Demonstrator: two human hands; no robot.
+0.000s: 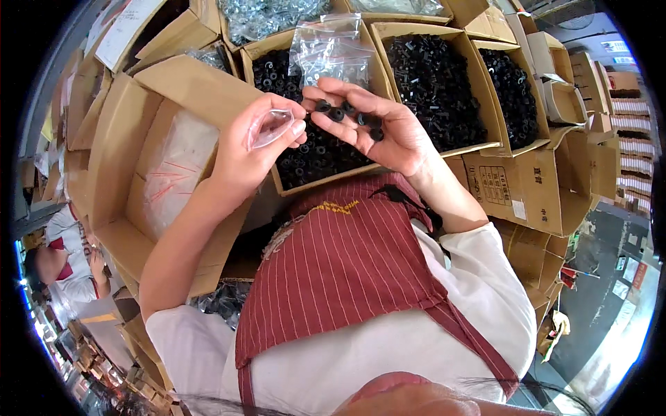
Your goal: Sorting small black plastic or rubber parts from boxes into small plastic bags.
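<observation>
My left hand is closed, pinching a small clear plastic bag between thumb and fingers, with its mouth spread apart. Beside it, my right hand is turned palm up and cupped. Several small black ring-shaped parts lie on its palm and fingers. Both hands are over a cardboard box filled with black rings. At that box's far side rests a stack of clear zip bags, just beyond my right fingertips.
To the left, an open carton holds clear bags with red lines. Boxes of small black parts and more black rings stand to the right. Clear-bagged goods fill a box at the back. Another person is at far left.
</observation>
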